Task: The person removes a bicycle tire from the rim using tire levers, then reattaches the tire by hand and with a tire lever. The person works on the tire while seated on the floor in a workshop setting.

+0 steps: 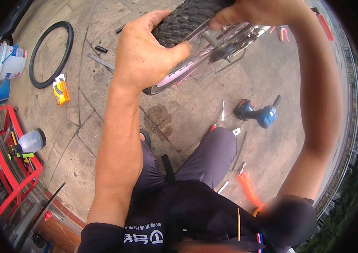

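Left hand [145, 57] wraps the black knobby rubber tyre [184, 23] at top centre: fingers over the tread, thumb along the side by the pink metal rim [171, 79]. Right hand [257, 12] has its thumb bent near the tyre's other edge, fingers hidden; can't tell how firmly it grips. Step in hand looks like working the tyre on its wheel by hand. Next move probably calls for steady thumb pressure along that edge, wheel kept from turning. Blue-and-black cordless power tool [265, 117] lies on grey stone paving [195, 109], untouched.
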Demonstrator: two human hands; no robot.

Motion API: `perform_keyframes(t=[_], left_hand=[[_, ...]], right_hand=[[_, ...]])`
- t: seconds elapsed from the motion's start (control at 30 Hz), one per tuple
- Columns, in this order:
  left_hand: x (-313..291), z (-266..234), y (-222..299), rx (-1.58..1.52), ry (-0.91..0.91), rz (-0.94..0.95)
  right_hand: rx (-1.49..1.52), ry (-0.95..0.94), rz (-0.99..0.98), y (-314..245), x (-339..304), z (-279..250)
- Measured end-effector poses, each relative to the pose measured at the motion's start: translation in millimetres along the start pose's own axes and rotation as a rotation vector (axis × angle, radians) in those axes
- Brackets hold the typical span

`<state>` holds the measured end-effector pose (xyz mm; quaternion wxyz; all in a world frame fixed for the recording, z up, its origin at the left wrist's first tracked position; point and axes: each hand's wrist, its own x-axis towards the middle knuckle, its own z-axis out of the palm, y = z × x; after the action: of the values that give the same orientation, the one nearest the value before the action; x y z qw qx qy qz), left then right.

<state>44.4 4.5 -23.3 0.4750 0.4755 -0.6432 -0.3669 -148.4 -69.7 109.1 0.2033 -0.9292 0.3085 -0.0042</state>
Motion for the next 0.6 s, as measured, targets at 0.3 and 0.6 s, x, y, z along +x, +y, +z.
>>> perform_keyframes(t=[0.3,0.6], left_hand=[[1.0,5.8,-3.8,-0.027,0.062,-0.025],[-6.1,-1.0,0.3,0.122,-0.022,0.04]], right_hand=[[-0.198,0.145,-0.085,12.3,-4.1,11.8],[-0.368,0.401,-0.169,32.5,-33.2,20.0]])
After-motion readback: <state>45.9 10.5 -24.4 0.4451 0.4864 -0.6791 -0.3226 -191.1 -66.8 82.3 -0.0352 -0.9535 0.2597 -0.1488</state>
